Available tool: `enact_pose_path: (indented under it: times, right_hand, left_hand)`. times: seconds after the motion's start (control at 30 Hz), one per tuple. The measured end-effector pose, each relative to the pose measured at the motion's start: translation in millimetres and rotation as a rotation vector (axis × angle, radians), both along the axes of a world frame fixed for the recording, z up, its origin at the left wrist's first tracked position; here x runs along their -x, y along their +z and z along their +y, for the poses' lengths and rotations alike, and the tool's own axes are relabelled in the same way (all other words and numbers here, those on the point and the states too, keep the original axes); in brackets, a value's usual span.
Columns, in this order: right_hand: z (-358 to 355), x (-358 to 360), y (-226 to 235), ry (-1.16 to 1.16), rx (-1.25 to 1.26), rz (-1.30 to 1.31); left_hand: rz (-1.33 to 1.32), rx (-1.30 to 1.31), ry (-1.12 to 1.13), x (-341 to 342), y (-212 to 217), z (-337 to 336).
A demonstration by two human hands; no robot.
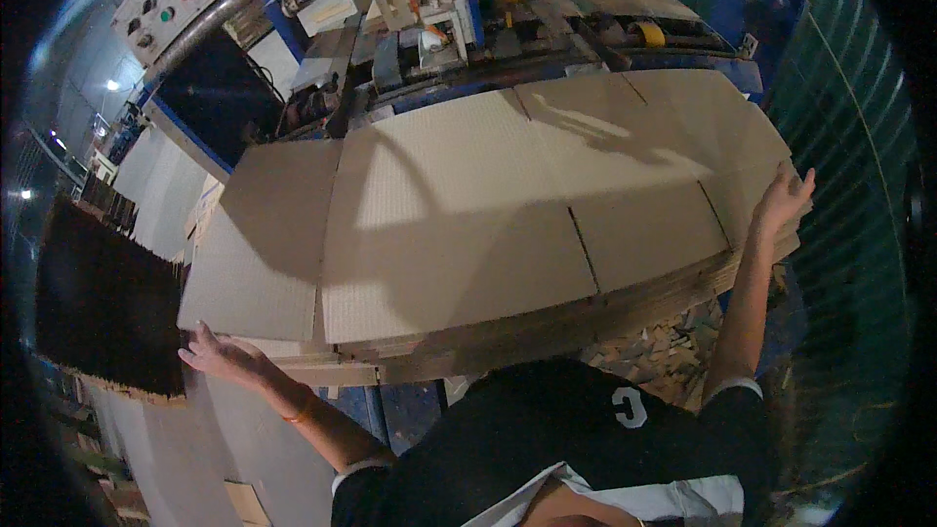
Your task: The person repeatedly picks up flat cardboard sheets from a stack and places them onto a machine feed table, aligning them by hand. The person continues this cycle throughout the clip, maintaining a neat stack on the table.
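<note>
Blue machine [468, 20] behind cardboard stack [468, 234], scraps [654, 351] below it. Left hand [220, 356] and right hand [786, 200], fingers spread, press stack's opposite ends.

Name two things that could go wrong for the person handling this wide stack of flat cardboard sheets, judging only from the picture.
1. The left hand and right hand grip opposite ends of the cardboard stack; held so wide, the sheets may sag or slide apart.
2. The machine stands close behind the stack; a push too far could probably bring the fingers near its parts.
</note>
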State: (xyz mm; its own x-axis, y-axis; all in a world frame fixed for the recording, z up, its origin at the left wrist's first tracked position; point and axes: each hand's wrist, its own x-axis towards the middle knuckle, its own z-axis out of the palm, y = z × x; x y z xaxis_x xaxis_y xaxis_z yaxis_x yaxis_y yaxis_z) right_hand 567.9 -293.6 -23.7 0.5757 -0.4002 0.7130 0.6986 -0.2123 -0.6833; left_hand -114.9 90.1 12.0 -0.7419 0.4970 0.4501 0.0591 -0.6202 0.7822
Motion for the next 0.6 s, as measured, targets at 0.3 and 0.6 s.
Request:
enact_pose_path:
  times: [0.3, 0.6]
  right_hand:
    - [-109, -83, -63, -0.657, 0.705, 0.577]
    - [-99, -24, 17, 0.714, -0.244, 0.287]
  left_hand:
    - [0.871, 0.367, -0.172, 37, 33, 46]
    - [0.164, 0.157, -0.673, -16, 68, -6]
